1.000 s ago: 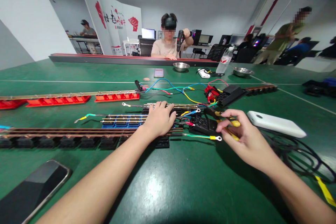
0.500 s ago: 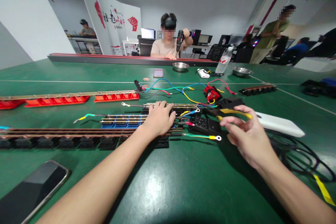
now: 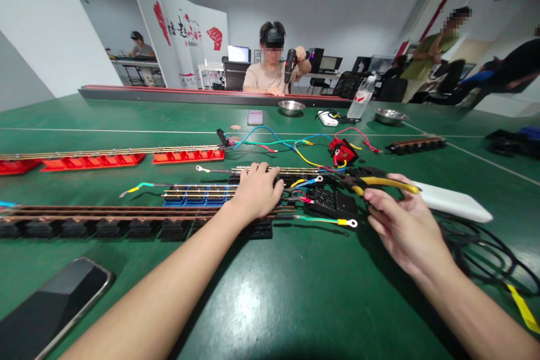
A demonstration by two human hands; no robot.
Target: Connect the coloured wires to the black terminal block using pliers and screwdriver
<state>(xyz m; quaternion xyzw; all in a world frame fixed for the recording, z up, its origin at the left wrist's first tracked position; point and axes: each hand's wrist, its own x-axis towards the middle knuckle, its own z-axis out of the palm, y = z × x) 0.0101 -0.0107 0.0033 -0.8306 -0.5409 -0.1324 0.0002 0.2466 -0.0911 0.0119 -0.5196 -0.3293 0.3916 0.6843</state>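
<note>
Head view: left hand (image 3: 256, 196) palm-down over blue-based rail (image 3: 198, 197), covering one end; can't tell if gripping. Right hand (image 3: 407, 228) closed around yellow-handled pliers (image 3: 388, 182) near black box (image 3: 331, 202), tips blending into dark parts. Phone (image 3: 63, 298) cut off, lower left. Green table (image 3: 253, 304); office behind, seated person (image 3: 270, 73) holding drill (image 3: 289, 65).

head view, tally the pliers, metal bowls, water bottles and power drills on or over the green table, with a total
Pliers, in the right hand: 1
Metal bowls: 2
Water bottle: 1
Power drill: 1
Total: 5
</note>
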